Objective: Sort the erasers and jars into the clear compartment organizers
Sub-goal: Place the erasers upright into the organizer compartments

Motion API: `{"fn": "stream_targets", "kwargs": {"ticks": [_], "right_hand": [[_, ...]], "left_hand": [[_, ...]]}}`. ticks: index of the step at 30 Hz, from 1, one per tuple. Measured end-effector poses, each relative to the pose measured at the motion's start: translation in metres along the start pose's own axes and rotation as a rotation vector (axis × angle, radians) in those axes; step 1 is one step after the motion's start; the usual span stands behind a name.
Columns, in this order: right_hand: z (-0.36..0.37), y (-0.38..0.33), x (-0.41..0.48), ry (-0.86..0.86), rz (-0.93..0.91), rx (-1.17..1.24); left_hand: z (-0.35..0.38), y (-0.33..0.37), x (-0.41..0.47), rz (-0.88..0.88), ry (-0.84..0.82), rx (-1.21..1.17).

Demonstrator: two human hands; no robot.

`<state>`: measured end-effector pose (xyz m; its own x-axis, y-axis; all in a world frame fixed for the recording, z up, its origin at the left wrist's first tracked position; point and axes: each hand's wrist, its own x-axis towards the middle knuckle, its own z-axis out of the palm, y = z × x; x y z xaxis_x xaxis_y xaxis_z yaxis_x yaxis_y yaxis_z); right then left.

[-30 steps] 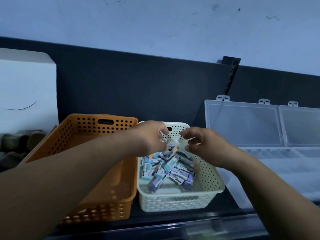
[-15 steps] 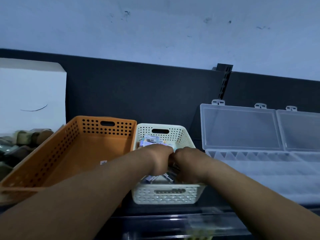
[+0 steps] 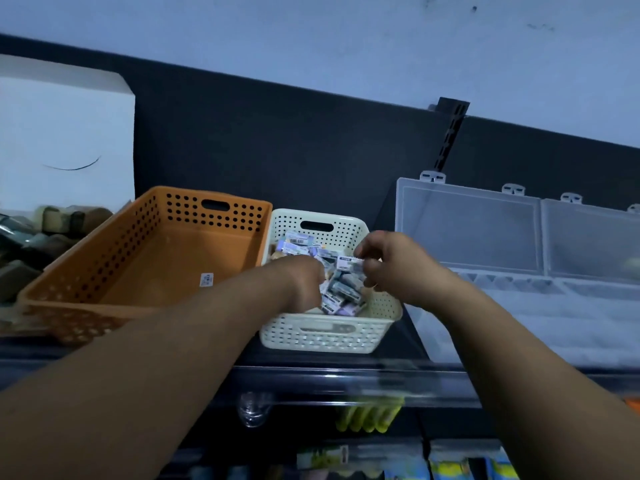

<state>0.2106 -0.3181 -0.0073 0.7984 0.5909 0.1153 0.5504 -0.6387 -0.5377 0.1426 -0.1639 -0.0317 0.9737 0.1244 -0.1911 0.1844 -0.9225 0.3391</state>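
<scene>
Both forearms stretch forward over the white perforated plastic basket [image 3: 325, 337]. The right hand [image 3: 394, 268] pinches one small paper-wrapped eraser [image 3: 350, 262] between thumb and fingertips, just above the heap of wrapped erasers [image 3: 341, 292]. The left hand [image 3: 303, 282] dips into that heap, fingers hidden, so its grip cannot be told. A clear plastic compartment organizer [image 3: 502, 299] lies open at three o'clock of the basket, an orange perforated plastic basket [image 3: 145, 251] at nine o'clock.

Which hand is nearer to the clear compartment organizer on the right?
Right. The right hand pinches an eraser over the right side of the white basket, beside the organizer; the left hand is in the basket's middle, farther away.
</scene>
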Motion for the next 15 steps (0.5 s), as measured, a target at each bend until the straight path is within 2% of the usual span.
{"fn": "stream_targets", "kwargs": {"ticks": [7, 15], "right_hand": [[-0.024, 0.034, -0.014, 0.04, 0.096, 0.516], [-0.051, 0.076, 0.004, -0.135, 0.021, 0.605]], "left_hand": [[0.006, 0.015, 0.014, -0.115, 0.087, 0.053], [0.017, 0.043, 0.037, -0.246, 0.163, 0.143]]}}
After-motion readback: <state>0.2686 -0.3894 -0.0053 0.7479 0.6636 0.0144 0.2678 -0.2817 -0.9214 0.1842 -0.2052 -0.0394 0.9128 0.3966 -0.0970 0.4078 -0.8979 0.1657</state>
